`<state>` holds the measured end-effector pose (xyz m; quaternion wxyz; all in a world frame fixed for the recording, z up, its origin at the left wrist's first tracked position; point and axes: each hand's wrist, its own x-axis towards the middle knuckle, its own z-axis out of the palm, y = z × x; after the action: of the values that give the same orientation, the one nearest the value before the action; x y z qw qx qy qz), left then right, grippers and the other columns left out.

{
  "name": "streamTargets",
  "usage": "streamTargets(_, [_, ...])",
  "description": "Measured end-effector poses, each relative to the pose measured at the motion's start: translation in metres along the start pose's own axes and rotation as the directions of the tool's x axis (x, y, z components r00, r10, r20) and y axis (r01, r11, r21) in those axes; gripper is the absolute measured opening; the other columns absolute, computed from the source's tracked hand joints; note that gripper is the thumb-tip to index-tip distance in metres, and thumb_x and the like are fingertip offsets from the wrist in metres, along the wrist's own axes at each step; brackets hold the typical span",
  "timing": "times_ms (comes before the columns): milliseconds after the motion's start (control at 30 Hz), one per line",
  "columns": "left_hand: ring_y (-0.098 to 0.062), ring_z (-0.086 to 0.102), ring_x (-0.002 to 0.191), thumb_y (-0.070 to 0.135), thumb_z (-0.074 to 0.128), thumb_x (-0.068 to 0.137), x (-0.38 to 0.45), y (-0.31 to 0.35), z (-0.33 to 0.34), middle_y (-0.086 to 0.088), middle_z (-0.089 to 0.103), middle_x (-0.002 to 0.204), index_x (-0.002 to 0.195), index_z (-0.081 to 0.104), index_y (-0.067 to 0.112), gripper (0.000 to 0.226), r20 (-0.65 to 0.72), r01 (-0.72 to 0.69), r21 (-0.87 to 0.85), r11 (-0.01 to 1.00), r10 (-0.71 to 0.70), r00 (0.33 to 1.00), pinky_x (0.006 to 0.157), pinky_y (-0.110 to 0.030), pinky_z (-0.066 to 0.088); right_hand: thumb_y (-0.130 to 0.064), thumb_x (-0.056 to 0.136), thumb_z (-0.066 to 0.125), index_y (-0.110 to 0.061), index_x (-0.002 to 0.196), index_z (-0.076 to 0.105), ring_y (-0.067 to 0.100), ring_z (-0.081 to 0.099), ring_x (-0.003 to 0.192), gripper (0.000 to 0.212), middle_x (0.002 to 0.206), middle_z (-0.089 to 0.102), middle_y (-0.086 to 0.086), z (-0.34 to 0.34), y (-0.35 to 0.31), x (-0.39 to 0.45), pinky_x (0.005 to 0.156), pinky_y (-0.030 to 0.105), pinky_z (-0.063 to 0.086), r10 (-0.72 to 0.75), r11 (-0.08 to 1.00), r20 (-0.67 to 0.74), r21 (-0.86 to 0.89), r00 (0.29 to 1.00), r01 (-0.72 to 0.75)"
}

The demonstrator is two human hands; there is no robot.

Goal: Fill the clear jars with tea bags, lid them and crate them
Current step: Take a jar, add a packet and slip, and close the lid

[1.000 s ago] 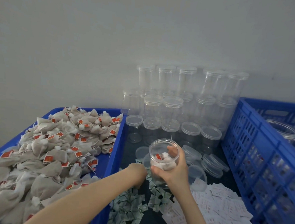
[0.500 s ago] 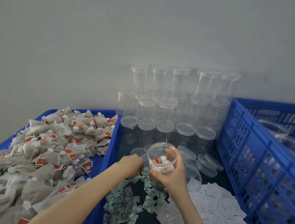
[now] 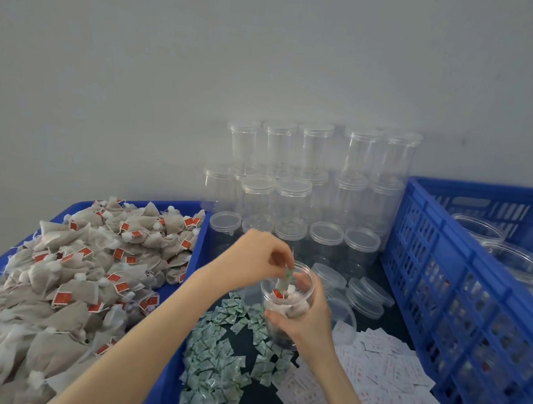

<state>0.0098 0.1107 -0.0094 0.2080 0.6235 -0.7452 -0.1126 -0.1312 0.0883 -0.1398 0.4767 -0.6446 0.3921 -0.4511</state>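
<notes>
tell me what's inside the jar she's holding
The jar holds tea bags with red tags near its top. The left hand pinches a green sachet over its mouth. The right hand covers the lower part, so its depth is hidden.

Open jar at centre frame
Clear jar [image 3: 285, 303], lidless and upright (part-filled with tea bags [image 3: 295, 304]); more bags heaped [image 3: 68, 281] at left.

Two hands [image 3: 253, 258] are seen, and two blue crates [image 3: 465, 267]. One open jar [image 3: 285, 303] is held; roughly twenty lidded jars [image 3: 293, 188] are stacked behind. Tea bags [image 3: 69, 268] are uncountable.
</notes>
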Motion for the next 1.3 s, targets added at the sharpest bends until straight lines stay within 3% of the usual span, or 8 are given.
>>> streamTargets(133, [-0.016, 0.065, 0.087, 0.013, 0.068, 0.082, 0.011, -0.001, 0.023, 0.007, 0.066, 0.087, 0.078, 0.063, 0.026, 0.015, 0.096, 0.015, 0.272, 0.962, -0.043, 0.994, 0.080, -0.032, 0.054, -0.040, 0.044, 0.092, -0.028, 0.139, 0.043, 0.015, 0.059, 0.120, 0.108, 0.131, 0.058, -0.009, -0.003, 0.002, 0.000, 0.105, 0.046, 0.048, 0.006, 1.000, -0.003, 0.010, 1.000, -0.006])
streamTargets(367, [-0.022, 0.063, 0.090, 0.017, 0.060, 0.088, 0.027, -0.004, 0.043, 0.004, 0.064, 0.103, 0.095, 0.067, 0.034, 0.020, 0.053, -0.009, 0.485, 0.874, -0.019, 0.998, 0.065, -0.029, 0.039, -0.016, 0.054, 0.095, -0.040, 0.132, 0.045, 0.014, 0.063, 0.116, 0.096, 0.129, 0.060, -0.005, -0.012, 0.009, 0.003, 0.100, 0.034, 0.052, -0.022, 1.000, 0.000, 0.004, 1.000, 0.022])
streamTargets(467, [-0.015, 0.064, 0.085, 0.020, 0.060, 0.087, 0.029, -0.011, 0.041, 0.011, 0.067, 0.091, 0.088, 0.064, 0.033, 0.014, -0.199, -0.010, 0.217, 0.976, 0.054, 0.979, 0.066, -0.027, 0.043, -0.008, 0.058, 0.094, -0.037, 0.128, 0.049, 0.009, 0.065, 0.108, 0.088, 0.126, 0.060, -0.010, -0.019, 0.009, 0.004, 0.088, 0.022, 0.054, -0.034, 0.999, -0.013, 0.008, 0.999, 0.034])
streamTargets(567, [-0.007, 0.063, 0.081, 0.013, 0.061, 0.088, 0.033, -0.029, 0.048, 0.012, 0.067, 0.085, 0.088, 0.063, 0.026, 0.014, -0.509, 0.108, -0.290, 0.951, -0.249, 0.824, 0.073, -0.022, 0.050, -0.008, 0.056, 0.094, -0.028, 0.128, 0.051, 0.001, 0.063, 0.104, 0.086, 0.124, 0.059, -0.013, -0.028, 0.008, 0.006, 0.082, 0.014, 0.051, -0.042, 0.999, -0.040, -0.002, 0.998, 0.042])
streamTargets(667, [-0.009, 0.062, 0.084, 0.011, 0.060, 0.091, 0.038, -0.049, 0.080, 0.000, 0.070, 0.100, 0.102, 0.067, 0.016, 0.014, -0.163, 0.314, -0.185, 0.931, -0.344, 0.925, 0.080, -0.022, 0.051, -0.008, 0.055, 0.095, -0.031, 0.124, 0.051, -0.010, 0.058, 0.103, 0.085, 0.121, 0.058, -0.014, -0.038, 0.007, 0.009, 0.079, 0.005, 0.047, -0.065, 0.998, -0.089, -0.022, 0.994, 0.063])
streamTargets(800, [-0.013, 0.063, 0.085, 0.018, 0.066, 0.088, 0.026, -0.051, 0.139, -0.005, 0.071, 0.103, 0.103, 0.067, 0.011, 0.017, 0.317, 0.148, -0.008, 0.989, -0.138, 0.938, 0.069, -0.012, 0.046, -0.007, 0.057, 0.095, -0.040, 0.122, 0.049, -0.002, 0.059, 0.109, 0.086, 0.124, 0.059, -0.016, -0.048, 0.007, 0.012, 0.084, 0.013, 0.050, -0.092, 0.995, -0.137, -0.037, 0.986, 0.088])
streamTargets(1067, [-0.005, 0.050, 0.069, 0.019, 0.069, 0.083, 0.013, -0.021, 0.183, -0.003, 0.065, 0.095, 0.118, 0.068, 0.021, 0.035, 0.371, 0.097, -0.234, 0.967, -0.004, 0.929, 0.063, -0.011, 0.039, -0.006, 0.060, 0.093, -0.019, 0.134, 0.049, -0.011, 0.056, 0.108, 0.088, 0.125, 0.057, -0.013, -0.065, 0.007, 0.017, 0.085, 0.006, 0.044, -0.137, 0.990, -0.177, -0.046, 0.975, 0.130])
streamTargets(1300, [-0.025, 0.057, 0.100, 0.028, 0.068, 0.083, 0.004, -0.008, 0.201, -0.010, 0.063, 0.111, 0.122, 0.067, 0.021, 0.039, 0.303, -0.074, -0.079, 0.994, 0.095, 0.948, 0.083, -0.035, 0.047, -0.002, 0.059, 0.093, -0.026, 0.127, 0.048, -0.016, 0.054, 0.105, 0.085, 0.123, 0.057, -0.012, -0.067, 0.004, 0.019, 0.083, 0.003, 0.042, -0.159, 0.987, -0.182, -0.040, 0.971, 0.154])
